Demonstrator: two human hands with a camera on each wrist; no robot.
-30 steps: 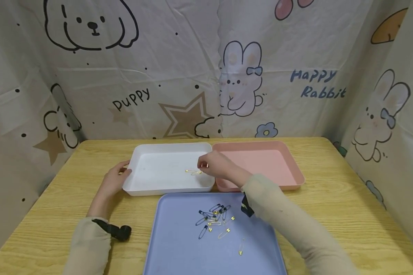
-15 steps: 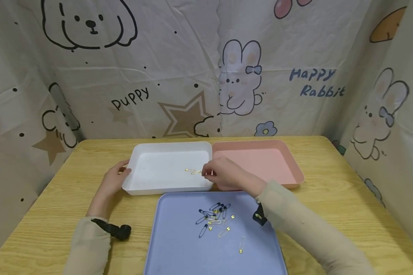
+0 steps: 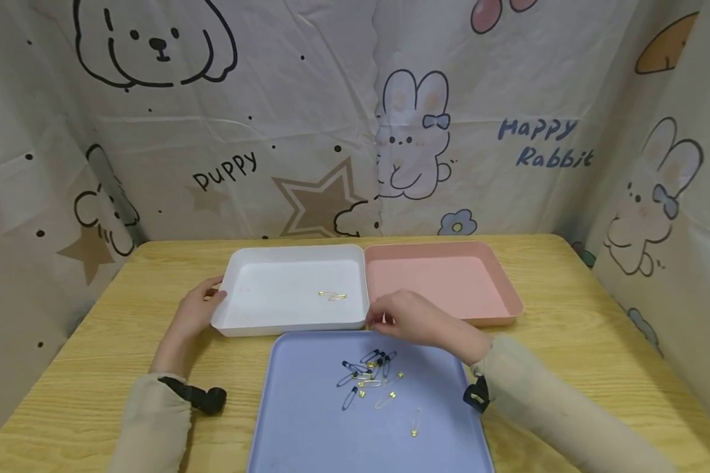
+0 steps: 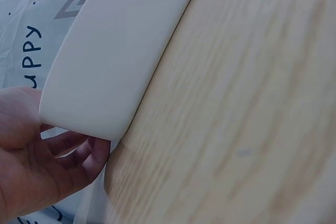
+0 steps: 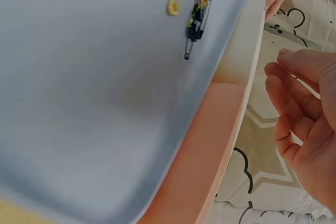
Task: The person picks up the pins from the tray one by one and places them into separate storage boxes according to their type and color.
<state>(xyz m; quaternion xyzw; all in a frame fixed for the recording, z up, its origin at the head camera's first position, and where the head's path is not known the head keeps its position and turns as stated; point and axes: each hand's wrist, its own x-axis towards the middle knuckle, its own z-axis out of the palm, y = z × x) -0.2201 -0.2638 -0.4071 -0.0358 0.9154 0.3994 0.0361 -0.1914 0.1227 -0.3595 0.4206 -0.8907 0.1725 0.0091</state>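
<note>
My left hand (image 3: 195, 310) holds the white tray (image 3: 272, 289) at its left end. In the left wrist view its thumb side lies at the tray wall (image 4: 115, 56), with fingers curled against the end. Two gold safety pins (image 3: 332, 296) lie inside this tray. My right hand (image 3: 413, 318) hovers at the near corner where the white and pink trays meet. Its fingers (image 5: 286, 93) are loosely bent with nothing between them. Below it, black safety pins (image 3: 349, 398) and gold safety pins (image 3: 415, 424) lie loosely heaped on the blue tray (image 3: 331, 440).
The pink tray (image 3: 444, 276) stands against the white tray's right side. The blue tray's far edge lies close to both. All rest on a wood-grain table (image 3: 580, 328), with a printed cloth (image 3: 307, 131) hanging behind.
My right hand has drawn back from the gold pins in the white tray, moving right and toward the blue tray. My left hand stays on the white tray.
</note>
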